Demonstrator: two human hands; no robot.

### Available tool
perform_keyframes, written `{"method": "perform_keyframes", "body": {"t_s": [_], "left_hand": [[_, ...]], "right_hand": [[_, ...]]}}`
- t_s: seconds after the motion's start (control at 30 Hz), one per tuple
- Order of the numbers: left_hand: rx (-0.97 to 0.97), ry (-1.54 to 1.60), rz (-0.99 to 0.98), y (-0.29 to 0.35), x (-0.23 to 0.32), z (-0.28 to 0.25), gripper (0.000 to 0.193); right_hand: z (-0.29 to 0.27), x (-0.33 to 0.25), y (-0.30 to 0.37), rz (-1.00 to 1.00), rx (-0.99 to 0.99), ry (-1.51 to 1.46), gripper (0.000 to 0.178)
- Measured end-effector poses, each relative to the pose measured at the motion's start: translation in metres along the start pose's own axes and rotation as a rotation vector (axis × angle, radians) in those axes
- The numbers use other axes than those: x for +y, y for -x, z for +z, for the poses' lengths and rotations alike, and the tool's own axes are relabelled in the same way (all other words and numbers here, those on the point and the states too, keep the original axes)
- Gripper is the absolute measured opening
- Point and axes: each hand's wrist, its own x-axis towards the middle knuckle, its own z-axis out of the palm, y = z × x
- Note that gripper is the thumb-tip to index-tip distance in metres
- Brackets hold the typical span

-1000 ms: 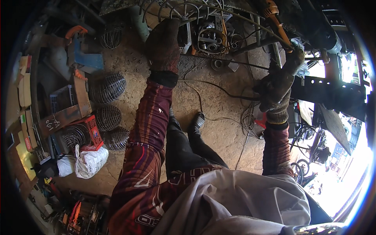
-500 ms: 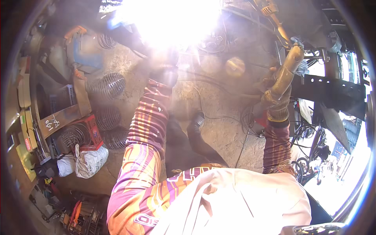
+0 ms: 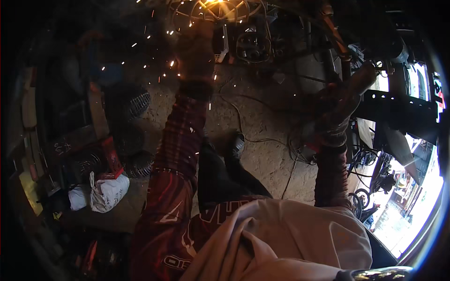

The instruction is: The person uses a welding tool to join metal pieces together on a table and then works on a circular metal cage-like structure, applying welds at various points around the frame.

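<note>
At the top edge, my gloved left hand [image 3: 198, 44] reaches up to a round wire frame [image 3: 243, 11] made of curved rods. Its dark fingers appear closed on the frame's near side, though their tips are hard to see. A bright orange glow [image 3: 214, 2] sits on the wires just above this hand, and sparks scatter around it. To the right, my gloved right hand [image 3: 335, 110] is closed beside the lower end of an orange-brown rod [image 3: 335, 35]. A pale, thick, rounded piece [image 3: 361, 78] slants up from this glove; shadow hides what the fingers hold.
Coils of wire [image 3: 139, 104] lie on the floor at left, near a red box [image 3: 111, 158] and a white sack [image 3: 108, 192]. Cables [image 3: 239, 110] cross the concrete between my arms. A dark perforated metal beam [image 3: 398, 105] stands at right, with bright daylight beyond.
The blinding white glare at the top has shrunk to a small orange glow with flying sparks, and the scene has darkened. The pale piece by my right hand has shifted right and slightly down.
</note>
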Motion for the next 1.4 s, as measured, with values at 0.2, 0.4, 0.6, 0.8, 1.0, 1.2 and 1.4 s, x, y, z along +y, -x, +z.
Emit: {"method": "perform_keyframes", "body": {"t_s": [0.2, 0.4, 0.6, 0.8, 1.0, 1.2, 1.4], "left_hand": [[0.012, -0.053, 0.010, 0.005, -0.003, -0.001, 0.015], [0.018, -0.079, 0.014, 0.007, -0.005, 0.003, 0.015], [0.027, -0.110, 0.013, 0.007, -0.007, 0.002, 0.015], [0.026, -0.119, 0.015, 0.006, -0.007, 0.007, 0.015], [0.029, -0.128, 0.020, 0.007, -0.009, 0.009, 0.016], [0.034, -0.132, 0.015, 0.006, -0.010, 0.010, 0.016], [0.039, -0.145, 0.016, 0.007, -0.009, 0.011, 0.017]], "right_hand": [[0.015, -0.007, -0.017, -0.171, 0.066, 0.145, 0.034], [0.019, -0.009, -0.019, -0.190, 0.065, 0.182, 0.032], [0.017, -0.006, -0.011, -0.092, 0.045, 0.129, 0.030], [0.006, -0.001, 0.005, 0.087, 0.008, 0.040, 0.029], [0.004, 0.004, 0.004, 0.256, 0.011, -0.582, 0.027], [-0.015, 0.015, 0.002, 0.312, -0.011, -0.286, 0.026], [0.006, 0.008, 0.001, 0.029, -0.041, -0.078, 0.031]]}}
